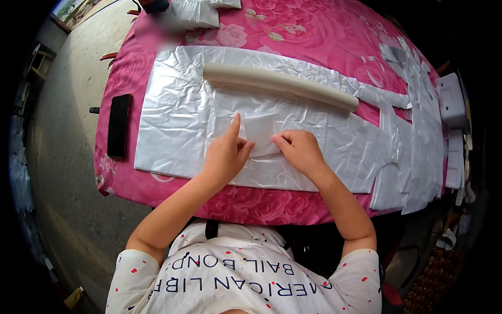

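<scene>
While a bit of film (260, 128) sat over the sheeting (175, 115), on the near side of the tube (280, 85), the right hand (302, 149) seemed to pinch its edge with fingers closed together. The left hand (225, 152), also nearer than the tube, had its forefinger stretched out and its thumb beside curled fingers; whether these gripped the film, I could not tell. Handling that film appeared the step underway, calling for a light, even pinch. Left of the tube, a phone (119, 125) lay on the bench (251, 204).
</scene>
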`<action>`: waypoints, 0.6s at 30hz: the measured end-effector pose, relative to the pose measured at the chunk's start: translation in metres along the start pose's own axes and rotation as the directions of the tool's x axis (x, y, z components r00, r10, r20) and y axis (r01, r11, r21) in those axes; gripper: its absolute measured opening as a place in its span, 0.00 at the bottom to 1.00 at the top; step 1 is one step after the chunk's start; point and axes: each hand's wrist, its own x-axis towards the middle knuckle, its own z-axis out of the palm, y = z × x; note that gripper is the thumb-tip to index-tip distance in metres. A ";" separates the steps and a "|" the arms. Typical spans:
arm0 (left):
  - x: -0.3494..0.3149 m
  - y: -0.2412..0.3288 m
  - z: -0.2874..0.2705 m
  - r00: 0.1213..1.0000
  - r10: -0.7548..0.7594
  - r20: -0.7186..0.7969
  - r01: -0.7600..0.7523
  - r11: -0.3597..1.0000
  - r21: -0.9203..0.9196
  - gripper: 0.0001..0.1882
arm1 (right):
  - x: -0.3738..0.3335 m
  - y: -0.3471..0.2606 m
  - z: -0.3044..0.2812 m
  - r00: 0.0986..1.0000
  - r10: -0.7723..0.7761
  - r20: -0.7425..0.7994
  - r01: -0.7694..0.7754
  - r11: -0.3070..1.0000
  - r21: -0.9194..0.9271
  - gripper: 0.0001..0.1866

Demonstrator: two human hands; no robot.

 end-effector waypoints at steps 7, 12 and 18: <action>0.006 0.008 -0.013 0.998 0.050 0.034 -0.055 0.981 0.186 0.35 | 0.016 -0.003 -0.005 0.969 0.220 0.112 -0.223 0.975 0.016 0.15; -0.004 0.008 0.001 0.782 0.619 0.069 -0.559 0.648 0.517 0.35 | 0.022 -0.011 -0.009 0.939 0.292 0.184 -0.291 0.956 -0.032 0.15; 0.005 0.010 0.028 0.901 0.398 0.170 -0.415 0.681 0.604 0.47 | 0.025 -0.004 -0.005 0.943 0.288 0.168 -0.282 0.958 -0.059 0.13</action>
